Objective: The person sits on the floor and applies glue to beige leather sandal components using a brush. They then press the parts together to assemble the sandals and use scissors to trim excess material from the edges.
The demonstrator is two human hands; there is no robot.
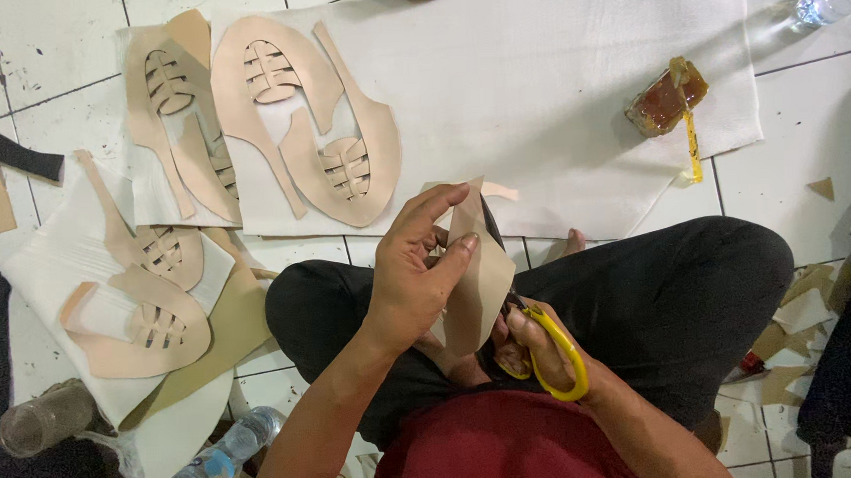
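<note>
Tan cut-out piece (479, 275) held over the lap of a seated person, with scissors (552, 352) at its lower right edge.

The left hand (412, 268) pinches the piece, thumb on the near face and fingers curled round its upper edge. The right hand (533, 344), just right of the piece, has its fingers closed through the yellow scissor loops; the blades are hidden behind the piece and hand, so how far they gape cannot be told. Beyond the piece lies a white sheet (552, 93) bearing tan slotted shoe-shaped cut-outs (308, 121) to its upper left. A jar of amber glue (666, 99) stands well to its upper right. A plastic bottle (216, 463), partly cropped, lies to its lower left; paper scraps (805, 311) lie far right.
</note>
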